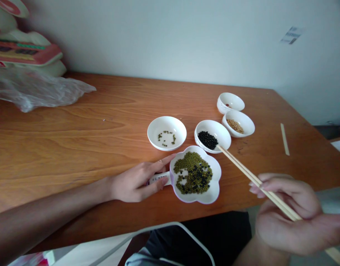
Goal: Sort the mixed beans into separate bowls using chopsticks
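My left hand (140, 181) grips the short handle of a white flower-shaped dish (215, 186), its index finger laid along the dish's edge. Green beans (193, 160) mixed with black beans lie in that dish. In my right hand (292, 214) is a pair of wooden chopsticks (247, 171). Their tips are at the near rim of a white bowl (221, 133) with black beans (207, 140) in it; whether they pinch a bean I cannot tell. Left of that bowl, a shallow white bowl (154, 135) contains several scattered green beans (165, 132).
Behind and to the right stand a white bowl (249, 123) of tan beans or nuts (235, 126) and another white bowl (236, 101) with a few brownish pieces. A paper-like strip (284, 139) lies at the right. Clear plastic (42, 90) sits at the left, and a pale cable (158, 226) crosses my lap.
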### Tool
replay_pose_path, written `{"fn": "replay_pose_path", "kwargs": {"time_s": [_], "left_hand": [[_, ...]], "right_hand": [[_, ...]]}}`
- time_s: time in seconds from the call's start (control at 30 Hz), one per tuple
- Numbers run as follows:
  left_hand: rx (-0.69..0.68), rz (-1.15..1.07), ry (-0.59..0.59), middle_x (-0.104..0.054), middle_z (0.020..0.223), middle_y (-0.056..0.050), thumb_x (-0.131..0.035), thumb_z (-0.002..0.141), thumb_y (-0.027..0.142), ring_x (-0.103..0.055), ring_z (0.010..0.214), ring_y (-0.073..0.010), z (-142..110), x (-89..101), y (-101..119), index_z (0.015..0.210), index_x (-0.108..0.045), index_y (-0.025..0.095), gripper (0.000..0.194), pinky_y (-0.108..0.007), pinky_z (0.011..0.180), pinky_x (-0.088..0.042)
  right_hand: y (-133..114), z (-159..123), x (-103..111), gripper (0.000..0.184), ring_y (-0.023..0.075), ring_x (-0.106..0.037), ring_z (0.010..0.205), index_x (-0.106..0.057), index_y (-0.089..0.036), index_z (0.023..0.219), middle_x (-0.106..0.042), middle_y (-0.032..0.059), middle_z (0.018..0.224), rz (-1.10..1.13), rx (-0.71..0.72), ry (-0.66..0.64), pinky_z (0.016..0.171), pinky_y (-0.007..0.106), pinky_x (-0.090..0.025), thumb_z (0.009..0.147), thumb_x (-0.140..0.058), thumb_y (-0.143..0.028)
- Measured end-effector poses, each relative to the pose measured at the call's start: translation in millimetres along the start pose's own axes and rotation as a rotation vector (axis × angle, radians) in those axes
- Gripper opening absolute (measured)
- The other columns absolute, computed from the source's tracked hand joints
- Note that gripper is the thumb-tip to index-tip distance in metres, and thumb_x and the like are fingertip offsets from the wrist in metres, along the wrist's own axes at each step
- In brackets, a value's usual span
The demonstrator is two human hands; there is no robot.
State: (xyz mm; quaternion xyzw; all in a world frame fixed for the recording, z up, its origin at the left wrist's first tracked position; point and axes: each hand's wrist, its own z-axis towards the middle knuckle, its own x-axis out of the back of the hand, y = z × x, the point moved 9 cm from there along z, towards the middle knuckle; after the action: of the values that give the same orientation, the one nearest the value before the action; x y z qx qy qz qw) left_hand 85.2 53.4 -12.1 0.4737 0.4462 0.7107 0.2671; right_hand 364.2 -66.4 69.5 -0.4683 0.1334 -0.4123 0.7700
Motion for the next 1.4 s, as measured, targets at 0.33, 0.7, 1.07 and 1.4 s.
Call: {"fn": "replay_pose_path", "kwargs": {"time_s": [0.33,0.7,1.07,1.4], "left_hand": [[-0.04,-0.044,0.015,-0.078,0.097,-0.009,-0.048,0.115,0.031,-0.07,0.073,-0.0174,2,2.6,6,0.176,-0.016,0.017,0.07,-0.025,0.067,-0.058],[-0.035,-0.05,0.037,-0.077,0.097,-0.009,-0.048,0.114,0.03,-0.069,0.073,-0.0167,3,3.5,7,0.175,-0.02,0.015,0.068,-0.026,0.068,-0.06],[-0.029,-0.053,0.03,-0.078,0.099,-0.01,-0.05,0.114,0.028,-0.07,0.074,-0.0172,3,4.2,8,0.175,-0.019,0.016,0.07,-0.026,0.068,-0.06],[0.043,-0.06,-0.007,-0.078,0.104,-0.011,-0.05,0.113,0.026,-0.072,0.079,-0.0183,0,0.1,-2,0.177,-0.013,0.016,0.074,-0.027,0.071,-0.06]], "right_hand": [[-13,-65,-47,0.086,0.0222,-0.069,0.07,-0.07,-0.021,0.074,-0.07,0.0065,0.075,0.017,-0.055,-0.442,0.062,0.034,-0.052,0.105,-0.017,-0.081],[-3,-77,-60,0.085,0.0186,-0.063,0.065,-0.068,-0.021,0.081,-0.071,0.0064,0.082,-0.003,-0.008,-0.524,0.054,0.033,-0.041,0.106,-0.01,-0.079],[-15,-77,-71,0.077,0.0169,-0.063,0.061,-0.068,-0.021,0.08,-0.071,0.0053,0.08,-0.01,0.072,-0.525,0.052,0.031,-0.041,0.11,-0.018,-0.071],[-18,-78,-65,0.071,0.0179,-0.065,0.065,-0.069,-0.021,0.081,-0.073,0.0065,0.083,-0.002,0.081,-0.498,0.055,0.032,-0.042,0.114,-0.022,-0.062]]}}
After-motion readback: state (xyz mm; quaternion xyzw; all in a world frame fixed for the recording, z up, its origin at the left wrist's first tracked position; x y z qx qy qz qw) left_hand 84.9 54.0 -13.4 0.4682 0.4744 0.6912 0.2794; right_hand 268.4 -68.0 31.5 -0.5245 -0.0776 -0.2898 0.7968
